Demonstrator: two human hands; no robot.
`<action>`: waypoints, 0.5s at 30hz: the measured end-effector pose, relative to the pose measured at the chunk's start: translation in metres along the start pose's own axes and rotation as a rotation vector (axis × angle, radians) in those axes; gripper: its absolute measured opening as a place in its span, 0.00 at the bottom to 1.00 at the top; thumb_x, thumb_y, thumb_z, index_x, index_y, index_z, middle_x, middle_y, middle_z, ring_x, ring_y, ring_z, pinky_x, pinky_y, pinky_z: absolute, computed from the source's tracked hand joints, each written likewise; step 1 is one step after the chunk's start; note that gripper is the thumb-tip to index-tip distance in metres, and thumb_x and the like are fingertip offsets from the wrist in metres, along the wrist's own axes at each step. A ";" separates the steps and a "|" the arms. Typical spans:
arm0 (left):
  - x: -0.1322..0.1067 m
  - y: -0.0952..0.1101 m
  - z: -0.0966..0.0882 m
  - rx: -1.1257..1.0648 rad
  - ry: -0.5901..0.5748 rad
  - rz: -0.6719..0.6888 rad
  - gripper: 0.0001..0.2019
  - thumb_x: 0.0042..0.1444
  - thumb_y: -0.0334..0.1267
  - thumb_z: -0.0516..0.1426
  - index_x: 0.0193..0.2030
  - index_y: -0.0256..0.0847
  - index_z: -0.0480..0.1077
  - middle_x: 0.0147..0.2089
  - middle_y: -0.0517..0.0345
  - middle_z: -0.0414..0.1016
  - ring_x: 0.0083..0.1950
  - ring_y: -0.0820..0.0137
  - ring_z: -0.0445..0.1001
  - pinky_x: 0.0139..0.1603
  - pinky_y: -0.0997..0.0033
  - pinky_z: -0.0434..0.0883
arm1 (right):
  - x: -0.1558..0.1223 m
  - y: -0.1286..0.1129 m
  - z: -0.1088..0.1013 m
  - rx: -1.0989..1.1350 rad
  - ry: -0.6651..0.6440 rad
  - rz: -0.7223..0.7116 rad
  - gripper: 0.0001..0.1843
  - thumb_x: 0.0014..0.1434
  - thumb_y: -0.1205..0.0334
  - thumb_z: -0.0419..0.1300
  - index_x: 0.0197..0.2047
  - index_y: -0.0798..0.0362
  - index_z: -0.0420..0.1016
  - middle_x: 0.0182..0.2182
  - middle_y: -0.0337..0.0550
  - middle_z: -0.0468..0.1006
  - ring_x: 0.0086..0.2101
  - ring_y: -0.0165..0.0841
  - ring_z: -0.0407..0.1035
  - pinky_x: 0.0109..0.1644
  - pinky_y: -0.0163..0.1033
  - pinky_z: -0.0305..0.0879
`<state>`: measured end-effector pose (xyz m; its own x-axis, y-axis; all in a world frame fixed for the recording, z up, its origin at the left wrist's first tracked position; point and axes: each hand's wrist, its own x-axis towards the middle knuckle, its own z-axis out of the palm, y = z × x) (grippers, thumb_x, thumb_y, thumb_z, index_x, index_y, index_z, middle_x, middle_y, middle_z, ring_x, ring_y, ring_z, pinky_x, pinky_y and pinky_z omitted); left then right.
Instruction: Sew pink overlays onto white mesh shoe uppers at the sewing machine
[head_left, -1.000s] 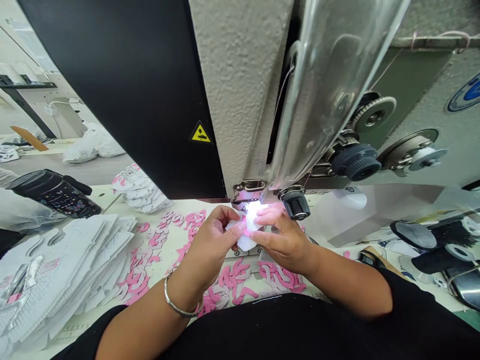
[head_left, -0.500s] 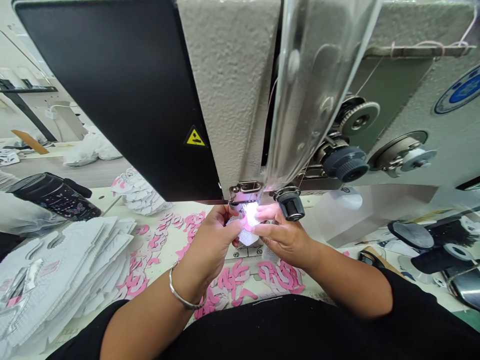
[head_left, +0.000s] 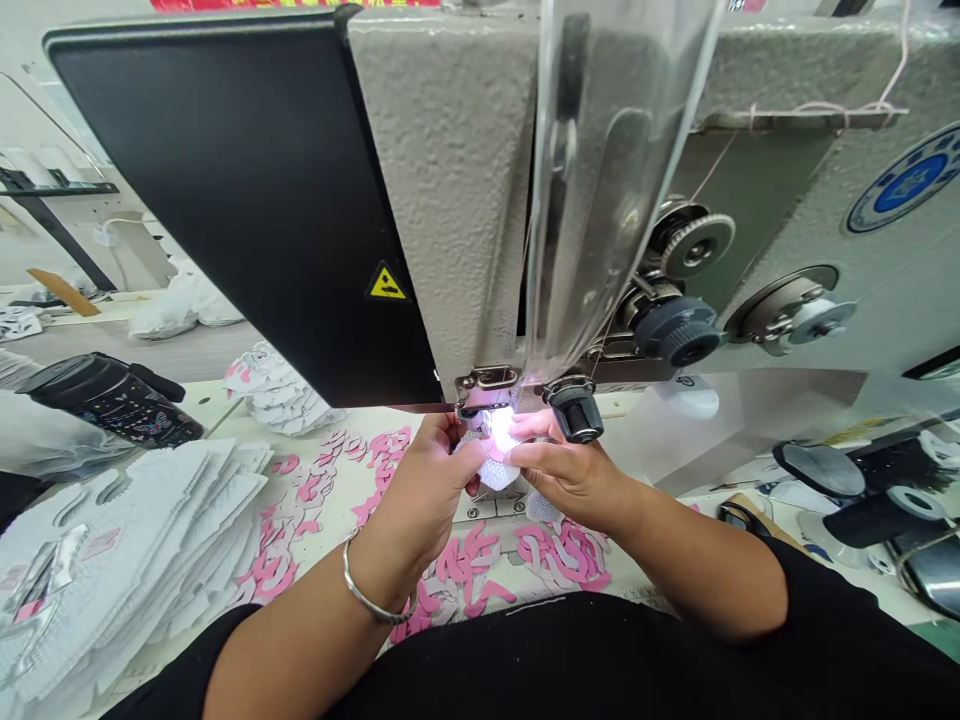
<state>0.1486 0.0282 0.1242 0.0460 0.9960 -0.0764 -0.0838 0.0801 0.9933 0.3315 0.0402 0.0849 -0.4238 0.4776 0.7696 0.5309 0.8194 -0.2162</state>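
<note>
stacked white mesh cutouts (head_left: 127, 540) | pink scraps (head_left: 562, 555) | black patterned bottle (head_left: 112, 405) | white sacks (head_left: 161, 315)

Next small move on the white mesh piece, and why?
Probably ease the white mesh piece further under the metal presser foot: the left hand and right hand pinch it just in front of the foot.

Sewing machine head (head_left: 442, 200), 12 o'clock: rough pebbled painted metal. Panel (head_left: 210, 200), 10 o'clock: smooth matt black. Needle guard (head_left: 607, 170), 1 o'clock: glossy clear plastic. Mesh cloth patch (head_left: 495, 475), 6 o'clock: white, textured.
</note>
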 end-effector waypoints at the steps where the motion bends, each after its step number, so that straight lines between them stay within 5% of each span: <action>1: 0.000 0.000 0.000 0.000 -0.002 0.002 0.11 0.49 0.35 0.62 0.39 0.41 0.66 0.32 0.65 0.66 0.27 0.78 0.65 0.23 0.77 0.62 | 0.000 0.000 0.000 0.007 -0.005 -0.002 0.12 0.62 0.69 0.57 0.43 0.44 0.78 0.36 0.41 0.67 0.41 0.35 0.67 0.49 0.48 0.67; 15: -0.001 -0.002 0.002 -0.055 0.023 0.001 0.11 0.50 0.34 0.62 0.37 0.42 0.63 0.27 0.70 0.60 0.21 0.82 0.60 0.20 0.79 0.59 | -0.002 0.004 0.002 0.105 -0.033 0.054 0.10 0.65 0.64 0.56 0.44 0.44 0.78 0.38 0.42 0.68 0.43 0.36 0.68 0.50 0.49 0.68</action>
<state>0.1508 0.0270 0.1225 0.0227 0.9967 -0.0785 -0.1383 0.0809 0.9871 0.3329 0.0431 0.0814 -0.4214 0.5304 0.7356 0.4746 0.8202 -0.3195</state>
